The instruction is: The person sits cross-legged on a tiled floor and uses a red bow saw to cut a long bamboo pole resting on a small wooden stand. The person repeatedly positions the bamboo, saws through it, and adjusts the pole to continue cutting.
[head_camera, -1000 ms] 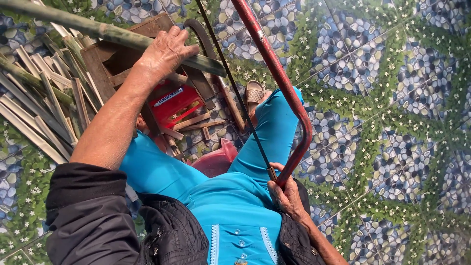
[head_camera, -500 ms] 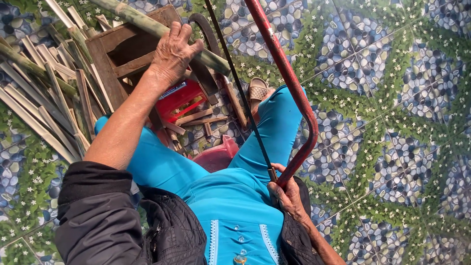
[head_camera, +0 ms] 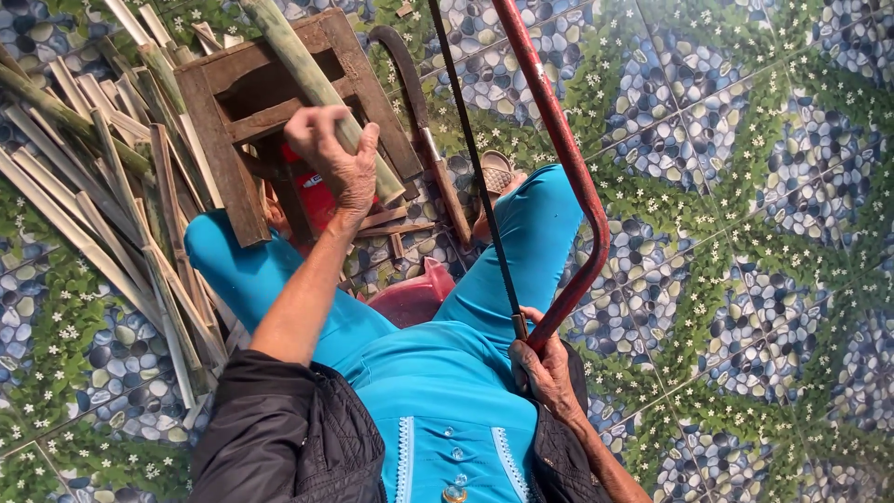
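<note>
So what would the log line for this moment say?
left hand: grips bamboo pole on wooden stool | right hand: holds red bow saw

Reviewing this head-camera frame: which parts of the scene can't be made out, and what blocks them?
- Bow saw: its far end is cut off by the top edge.
- Bamboo pole: its upper end leaves the frame; the left hand covers the gripped part.
- Red object under the wooden stool: mostly hidden by stool and wrist.
- Right hand: fingers curl around the saw handle, so the grip end is hidden.

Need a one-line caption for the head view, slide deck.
Left hand grips green bamboo stalk on wooden stool; right hand holds red-framed saw.
</note>
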